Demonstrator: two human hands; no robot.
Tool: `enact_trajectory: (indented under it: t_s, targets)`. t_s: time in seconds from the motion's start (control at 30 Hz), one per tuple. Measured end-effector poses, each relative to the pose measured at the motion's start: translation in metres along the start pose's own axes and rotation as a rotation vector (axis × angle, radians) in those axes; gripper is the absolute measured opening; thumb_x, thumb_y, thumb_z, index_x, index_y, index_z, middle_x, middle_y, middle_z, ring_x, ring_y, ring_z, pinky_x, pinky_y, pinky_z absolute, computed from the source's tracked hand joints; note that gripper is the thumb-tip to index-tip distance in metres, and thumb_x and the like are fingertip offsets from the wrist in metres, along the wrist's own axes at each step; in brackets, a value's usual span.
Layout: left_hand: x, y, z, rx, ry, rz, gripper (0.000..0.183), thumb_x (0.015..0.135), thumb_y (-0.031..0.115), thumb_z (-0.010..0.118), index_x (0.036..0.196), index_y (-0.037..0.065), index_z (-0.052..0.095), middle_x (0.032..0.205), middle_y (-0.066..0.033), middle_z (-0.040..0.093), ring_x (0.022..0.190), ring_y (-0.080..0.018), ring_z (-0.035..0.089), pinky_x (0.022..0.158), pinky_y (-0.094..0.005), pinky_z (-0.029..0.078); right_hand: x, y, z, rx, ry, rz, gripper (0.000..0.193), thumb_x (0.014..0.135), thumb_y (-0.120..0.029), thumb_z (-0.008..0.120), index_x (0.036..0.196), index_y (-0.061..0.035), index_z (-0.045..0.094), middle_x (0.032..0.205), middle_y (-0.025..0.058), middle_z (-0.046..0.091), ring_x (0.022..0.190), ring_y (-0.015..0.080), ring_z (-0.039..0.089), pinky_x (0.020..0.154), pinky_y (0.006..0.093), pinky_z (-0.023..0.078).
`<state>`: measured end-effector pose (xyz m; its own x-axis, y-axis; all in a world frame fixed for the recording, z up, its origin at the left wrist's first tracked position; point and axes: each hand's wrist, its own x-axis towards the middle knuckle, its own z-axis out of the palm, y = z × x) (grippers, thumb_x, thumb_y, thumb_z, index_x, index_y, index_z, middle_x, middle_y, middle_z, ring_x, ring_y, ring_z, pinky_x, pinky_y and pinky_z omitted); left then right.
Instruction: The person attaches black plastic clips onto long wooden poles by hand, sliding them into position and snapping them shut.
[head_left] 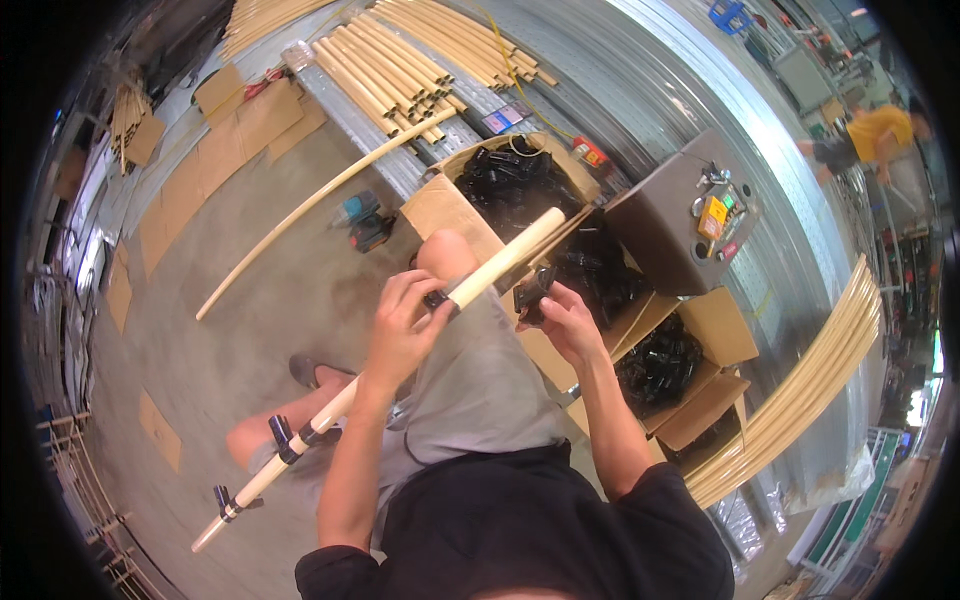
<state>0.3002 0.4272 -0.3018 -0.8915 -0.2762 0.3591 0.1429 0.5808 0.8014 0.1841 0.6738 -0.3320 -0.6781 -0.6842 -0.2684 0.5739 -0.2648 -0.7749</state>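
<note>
A long cream tube (507, 258) slants across my lap from the lower left to the upper right. My left hand (402, 318) is closed around it, at a black clamp-like fitting (436, 300) that circles the tube. Further down the tube sit more black fittings (287, 440), with side sockets sticking out. In my right hand (572, 322) is a loose black plastic fitting (534, 296), pinched between thumb and fingers just right of the tube, apart from it. Part of that fitting is hidden by my fingers.
Open cardboard boxes (440, 212) full of black fittings (600, 262) stand right of my knees. A cordless drill (366, 222) lies on the floor. Bundles of cream tubes (385, 68) lie ahead and at right (800, 400). A brown case (655, 215) holds small items. Another person (878, 135) is far right.
</note>
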Motion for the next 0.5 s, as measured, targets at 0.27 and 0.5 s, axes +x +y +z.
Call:
enact_trajectory:
  t_s: [0.27,0.5]
  targets:
    - [-0.014,0.037,0.035,-0.439,-0.264,-0.203,0.051,0.091,0.004,0.068,0.14,-0.001,0.053,0.127,-0.0158,0.064,0.109,-0.0223,0.066,0.092,-0.035,0.054,-0.012,-0.005,0.021,-0.204,-0.058,-0.002,0.053,0.085,-0.011,0.079,0.131,0.0056,0.059,0.12,0.0099,0.066,0.11,0.0172,0.064,0.093,0.0347,0.053]
    - [-0.033,0.025,0.024,-0.671,-0.401,-0.564,0.044,0.093,0.004,0.067,0.133,-0.009,0.056,0.121,-0.0155,0.067,0.107,-0.0188,0.068,0.093,-0.0327,0.054,-0.021,-0.011,0.036,-0.638,-0.027,0.022,0.041,0.085,-0.004,0.079,0.122,0.0045,0.063,0.099,0.0054,0.072,0.086,0.0103,0.069,0.077,0.0239,0.055]
